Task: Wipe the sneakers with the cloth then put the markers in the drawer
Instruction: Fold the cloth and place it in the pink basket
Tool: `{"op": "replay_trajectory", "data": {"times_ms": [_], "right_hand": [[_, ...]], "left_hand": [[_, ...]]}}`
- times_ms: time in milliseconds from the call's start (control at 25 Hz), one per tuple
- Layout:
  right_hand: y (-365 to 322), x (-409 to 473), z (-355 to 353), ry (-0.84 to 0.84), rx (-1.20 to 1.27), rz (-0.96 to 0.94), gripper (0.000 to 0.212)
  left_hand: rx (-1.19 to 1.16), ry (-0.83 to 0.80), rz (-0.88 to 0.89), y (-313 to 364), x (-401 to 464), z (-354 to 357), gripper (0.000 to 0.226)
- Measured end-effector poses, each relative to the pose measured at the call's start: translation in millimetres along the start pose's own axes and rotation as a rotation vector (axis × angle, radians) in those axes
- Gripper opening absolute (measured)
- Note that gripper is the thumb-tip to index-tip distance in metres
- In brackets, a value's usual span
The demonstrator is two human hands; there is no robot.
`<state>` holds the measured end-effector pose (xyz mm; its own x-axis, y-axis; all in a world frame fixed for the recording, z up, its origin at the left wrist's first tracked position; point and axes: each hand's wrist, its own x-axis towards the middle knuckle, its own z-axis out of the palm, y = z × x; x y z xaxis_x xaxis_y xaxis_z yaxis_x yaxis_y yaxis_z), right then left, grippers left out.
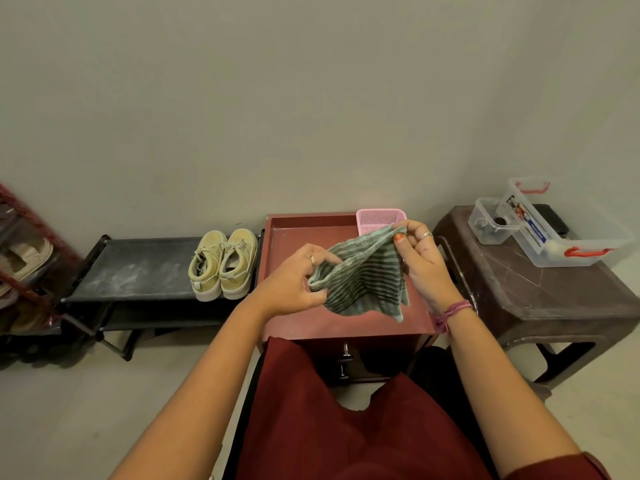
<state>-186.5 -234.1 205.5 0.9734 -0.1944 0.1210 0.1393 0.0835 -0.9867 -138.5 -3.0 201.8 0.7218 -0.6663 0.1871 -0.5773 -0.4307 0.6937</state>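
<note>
Basically both hands pinch the cloth (363, 278) over the red cabinet (304, 320): left hand (294, 285) at the low corner, right hand (419, 251) at the top edge. Sneakers (223, 265) sit unwiped on the rack (138, 271). Risk: loose hanging cloth slips or wipes badly. No markers visible.

1. A low black shoe rack (138, 268) stands against the wall on the left; a pair of pale yellow sneakers (223, 265) sits on the right end of its dusty top shelf, heels toward me.
2. A red cabinet (294, 237) stands in the middle, its top rimmed like a tray; a pink mesh basket (379, 220) rests in the far right corner.
3. A dark brown plastic stool (540, 292) stands on the right; a clear storage box with red handles (568, 233) and a smaller clear tub (491, 221) sit on it, touching.
</note>
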Motion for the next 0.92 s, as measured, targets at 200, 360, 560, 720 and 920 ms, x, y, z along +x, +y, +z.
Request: {"op": "replay_trajectory", "data": {"times_ms": [200,360,560,720,920], "right_hand": [[-2,1,-1,0.006,0.105,-0.045,0.025],[6,1,-1,0.083,0.040,-0.093,0.027],[14,5,-2,0.112,0.117,-0.109,0.017],[17,16,-14,0.086,0.219,-0.071,0.032],[22,25,-17,0.052,0.199,0.014,0.042]], "left_hand": [[-0.054,0.143,-0.062,-7,2,-7,0.018],[0.038,0.175,-0.035,-11,0,-11,0.040],[-0.338,0.305,-0.113,0,-2,-9,0.021],[-0.434,0.112,-0.057,12,2,-22,0.034],[0.305,-0.384,0.030,36,31,-37,0.052]]}}
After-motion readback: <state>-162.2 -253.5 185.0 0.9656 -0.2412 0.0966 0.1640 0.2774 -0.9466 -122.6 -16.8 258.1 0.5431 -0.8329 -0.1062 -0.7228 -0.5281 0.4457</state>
